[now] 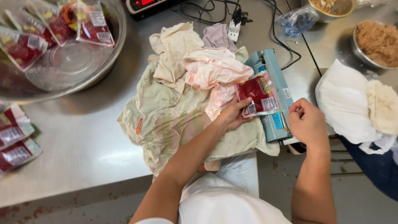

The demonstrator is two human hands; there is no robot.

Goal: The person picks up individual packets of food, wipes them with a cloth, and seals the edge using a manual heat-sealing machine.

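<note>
Now red pouch (258, 94) against left fingers (242, 103)

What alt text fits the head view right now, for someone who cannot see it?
The left hand holds a red sealed pouch on a blue heat sealer, while the right hand rests at the sealer's near end. Stained cloths cover the steel table; a metal bowl holds more pouches.

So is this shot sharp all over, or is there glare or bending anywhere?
Head view: the red pouch and left hand look sharp; the right hand is slightly soft. Light glares off the big bowl, and the steel table shows a dull sheen. The edges bow a little, like a wide lens.
</note>
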